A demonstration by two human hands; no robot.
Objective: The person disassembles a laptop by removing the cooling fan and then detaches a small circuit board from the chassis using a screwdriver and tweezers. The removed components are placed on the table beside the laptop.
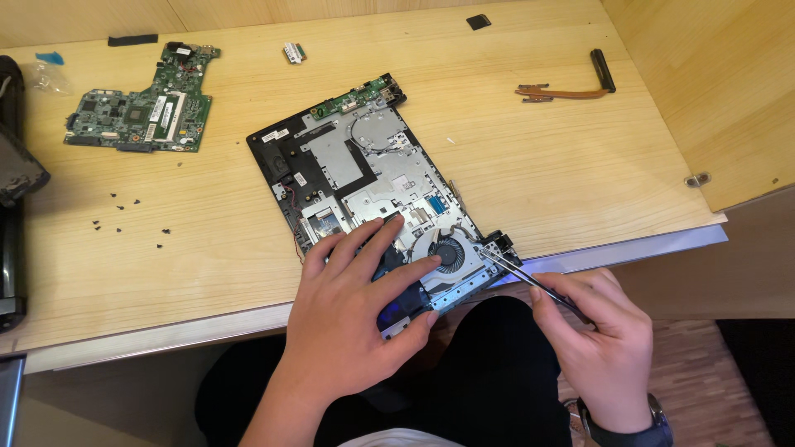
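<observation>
Spanning pale wooden desk [538,165] (screws [124,217] scattered)

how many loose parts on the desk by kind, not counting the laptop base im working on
green circuit boards: 2 (large, small)
copper heat pipe: 1
black strips or pads: 2 ()
tiny black screws: about 9
total: about 14

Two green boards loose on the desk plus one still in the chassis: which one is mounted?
The narrow green strip board at the far end of the laptop chassis. The big motherboard and tiny board lie loose on the desk.
</observation>
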